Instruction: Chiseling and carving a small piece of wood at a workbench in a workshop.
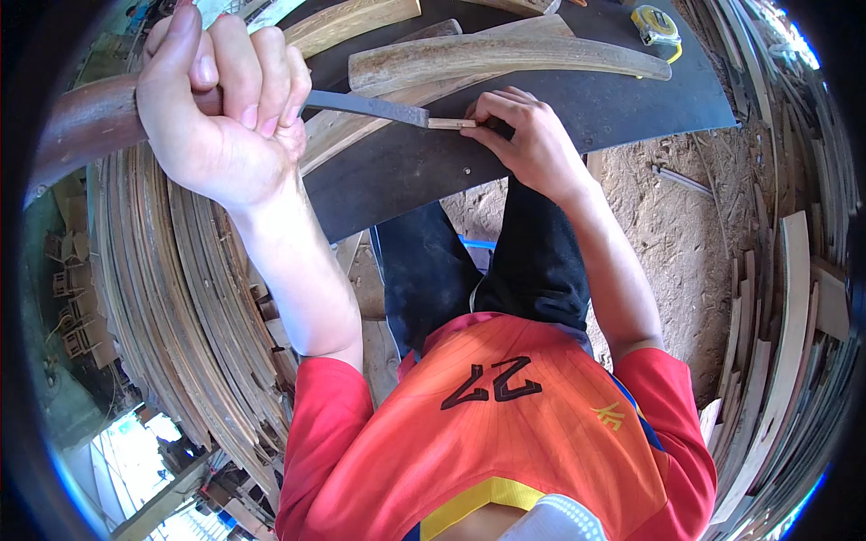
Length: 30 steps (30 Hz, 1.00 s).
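Observation:
My left hand [230,117] is closed round the thick brown handle [86,122] of a long tool. From that fist a flat grey metal blade [365,107] runs to the right; I cannot make out the tool's exact kind. The blade's squared end meets a short, thin wooden stick [451,124], which my right hand [523,131] pinches between thumb and fingers. Both hands are over a dark tabletop [397,185]. Just beyond the right hand lies a curved wooden piece [505,61], on top of a longer pale board [329,149].
A yellow tape measure [657,27] lies at the table's far right. More curved wood [352,22] is at the back. Stacked wooden strips stand at the left [176,298] and the right [785,334]. Sawdust covers the ground [658,234] beside my legs.

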Motion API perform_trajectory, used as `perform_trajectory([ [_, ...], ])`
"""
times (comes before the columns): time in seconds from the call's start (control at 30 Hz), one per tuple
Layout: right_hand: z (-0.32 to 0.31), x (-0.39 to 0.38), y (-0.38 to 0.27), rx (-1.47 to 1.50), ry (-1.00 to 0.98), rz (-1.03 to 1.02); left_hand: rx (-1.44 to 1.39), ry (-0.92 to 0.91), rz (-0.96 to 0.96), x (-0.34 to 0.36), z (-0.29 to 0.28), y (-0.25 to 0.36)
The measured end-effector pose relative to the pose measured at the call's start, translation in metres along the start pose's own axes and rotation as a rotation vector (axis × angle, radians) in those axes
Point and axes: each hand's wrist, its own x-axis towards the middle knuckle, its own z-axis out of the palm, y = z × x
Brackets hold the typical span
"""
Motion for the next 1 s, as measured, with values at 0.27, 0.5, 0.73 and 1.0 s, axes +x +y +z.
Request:
perform_trajectory([
  [0.27, 0.002, 0.016, 0.003, -0.029, 0.027, 0.04, 0.017, 0.019, 0.034, 0.005, -0.001, -0.003],
  [0.5, 0.01, 0.017, 0.005, -0.114, 0.109, 0.087, -0.009, 0.076, 0.015, 0.014, -0.012, -0.014],
  [0.73, 0.011, 0.016, 0.006, -0.105, 0.146, 0.093, -0.008, 0.087, 0.034, 0.013, -0.01, -0.013],
  [1.0, 0.013, 0.015, 0.008, -0.102, 0.151, 0.088, 0.041, 0.072, 0.054, 0.014, -0.011, -0.013],
])
